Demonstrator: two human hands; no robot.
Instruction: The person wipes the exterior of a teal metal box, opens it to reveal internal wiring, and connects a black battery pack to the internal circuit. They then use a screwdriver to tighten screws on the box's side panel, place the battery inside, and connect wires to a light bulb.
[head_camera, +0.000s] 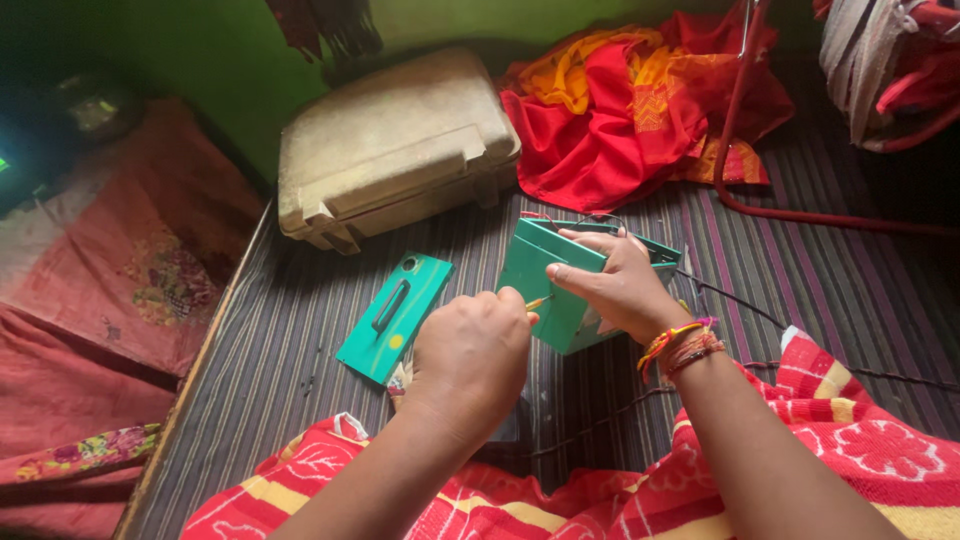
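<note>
Steadying a green box on a striped mat, the right hand grips its top; the left hand, fingers clenched, holds a small yellow tool against it.

Two hands; one green box; one green lid; one beige case

The open metal box stands on the striped mat, between the left hand and the right hand. Its detached lid lies just left. A closed hard case sits behind, with heaped cloth to its right.
</note>
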